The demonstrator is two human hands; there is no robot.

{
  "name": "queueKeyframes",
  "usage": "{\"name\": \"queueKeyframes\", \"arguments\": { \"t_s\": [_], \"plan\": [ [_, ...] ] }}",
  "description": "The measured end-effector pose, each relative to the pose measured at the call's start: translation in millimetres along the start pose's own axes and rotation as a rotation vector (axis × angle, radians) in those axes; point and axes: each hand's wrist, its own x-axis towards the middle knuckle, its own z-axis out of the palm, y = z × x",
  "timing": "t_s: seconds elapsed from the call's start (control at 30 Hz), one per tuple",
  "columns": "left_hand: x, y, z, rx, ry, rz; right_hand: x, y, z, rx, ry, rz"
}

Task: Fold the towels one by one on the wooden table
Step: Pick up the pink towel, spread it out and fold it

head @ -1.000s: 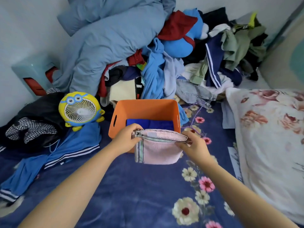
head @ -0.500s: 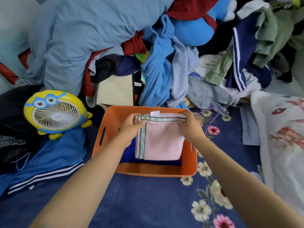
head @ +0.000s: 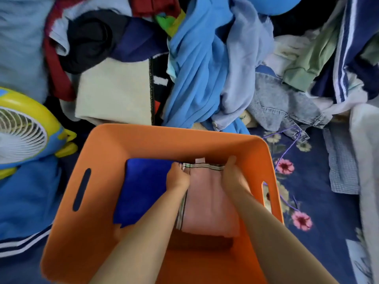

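The pink towel is already folded into a small rectangle and lies inside the orange basket, on its right half, with the striped border along its far and left edges. Both hands are down in the basket at the far corners of this towel: the left hand has its fingers curled on the far left corner and seems to pinch it, and the right hand grips the far right corner with the fingers bent over the edge. Just to the left of the left hand, touching the pink towel or partly under it, lies a folded dark blue towel. From this I judge that at least two towels are finished, and the step in hand is the placing of the pink one; the hands have not yet let it go. How many towels are left I cannot tell, because beyond the hands there is only a big mixed heap of clothes, and no other towel is clearly seen in it. No wooden table shows here; the basket stands on a dark blue bed sheet with flowers, to the right of the right hand. Far to the left of the left hand stands a small yellow fan.
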Motion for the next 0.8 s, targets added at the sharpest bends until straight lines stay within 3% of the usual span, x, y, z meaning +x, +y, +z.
{"name": "queueKeyframes", "arguments": {
  "t_s": [0.13,0.23,0.27,0.3,0.33,0.43,0.57,0.67,0.8],
  "plan": [
    [13,-6,17,-0.206,0.049,0.015,4,0,4,0.161,0.177,0.026],
    [14,-9,30,-0.34,0.107,0.004,-13,3,23,0.011,0.292,-0.094],
    [15,-9,33,-0.37,0.136,0.016,-22,3,29,0.037,0.259,-0.129],
    [15,-9,35,-0.375,0.164,0.044,-28,7,33,-0.02,0.102,-0.171],
    [13,-9,36,-0.347,0.208,0.082,-30,15,41,-0.215,0.105,-0.233],
    [8,-21,39,0.005,0.359,0.416,-29,27,42,-0.443,0.003,-0.249],
    [5,-50,49,0.535,0.179,0.836,-20,41,49,-0.468,-0.058,-0.202],
    [9,-57,48,0.785,0.039,0.79,-17,45,54,-0.484,-0.025,-0.239],
    [1,-39,38,0.839,-0.068,0.63,-15,43,47,-0.397,-0.093,-0.245]
  ]
}}
